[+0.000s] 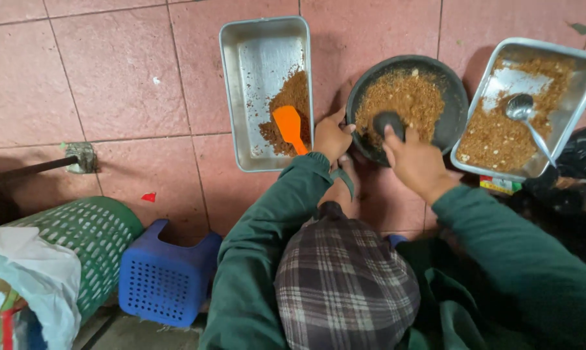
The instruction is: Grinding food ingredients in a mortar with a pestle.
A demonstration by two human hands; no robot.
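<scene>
A round black stone mortar [455, 107] sits on the tiled floor, filled with coarse brown ground mix [406, 97]. My right hand [415, 162] grips a dark stone pestle [389, 123] pressed into the mix. My left hand [330, 137] holds the mortar's near left rim. Both arms wear dark green sleeves. To the left lies a rectangular metal tray [254, 65] with a heap of brown mix and an orange spatula [289, 127] resting in it.
A second metal tray [585, 71] at the right holds brown mix and a metal spoon [525, 111]. A blue perforated basket [164, 275], a green basket [89, 236] and a white plastic bag [34, 272] stand at lower left. A plaid cloth covers my knee.
</scene>
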